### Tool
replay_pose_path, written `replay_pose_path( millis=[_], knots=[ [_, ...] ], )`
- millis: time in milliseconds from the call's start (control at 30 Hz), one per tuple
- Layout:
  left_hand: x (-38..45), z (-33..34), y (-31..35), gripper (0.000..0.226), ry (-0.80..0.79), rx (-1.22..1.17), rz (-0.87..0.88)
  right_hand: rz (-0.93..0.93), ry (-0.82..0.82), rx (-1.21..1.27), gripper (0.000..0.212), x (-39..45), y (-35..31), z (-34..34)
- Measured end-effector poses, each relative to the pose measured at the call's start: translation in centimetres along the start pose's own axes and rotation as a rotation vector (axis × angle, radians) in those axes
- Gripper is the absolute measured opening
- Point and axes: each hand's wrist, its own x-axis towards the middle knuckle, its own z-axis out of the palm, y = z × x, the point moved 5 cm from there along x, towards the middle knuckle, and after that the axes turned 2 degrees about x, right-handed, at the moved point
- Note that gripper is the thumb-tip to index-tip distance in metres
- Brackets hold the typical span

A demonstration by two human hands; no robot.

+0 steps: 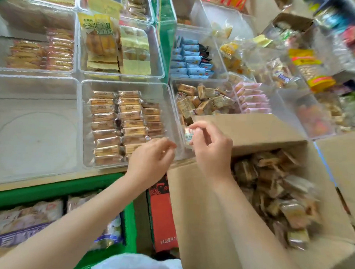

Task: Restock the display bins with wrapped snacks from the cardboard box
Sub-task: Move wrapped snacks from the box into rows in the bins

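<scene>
Head view looks down on two bare hands over the shelf. One open cardboard box [254, 133] sits at right, heaped with wrapped snacks [276, 187] too jumbled to count. Right hand [210, 148] pinches one small wrapped snack [188, 134] between thumb and fingertips, just above the box's far flap. Left hand [151, 159], fingers loosely curled, hovers at the near right corner of one clear bin [128, 164]; whether it holds anything I cannot tell. That bin holds three columns of wrapped bars [120, 121].
</scene>
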Motion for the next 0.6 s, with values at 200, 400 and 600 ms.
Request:
replay_pose_path(
  millis=[200, 400, 600],
  knots=[
    [-7.6, 8.1, 8.0, 0.06, -0.103, -0.152, -0.158, 0.241, 0.205, -0.001, 0.021, -6.5, 6.7, -11.2],
    [-10.3, 13.0, 10.9, 0.097, -0.072, -0.103, -0.245, 0.577, -0.406, -0.322, 0.024, -10.1, 15.3, -14.4],
    [-11.0, 13.3, 10.1, 0.083, 0.087, -0.275, -0.307, 0.64, -0.878, -0.697, 0.062, -11.1, 20.8, -13.0]
  ],
)
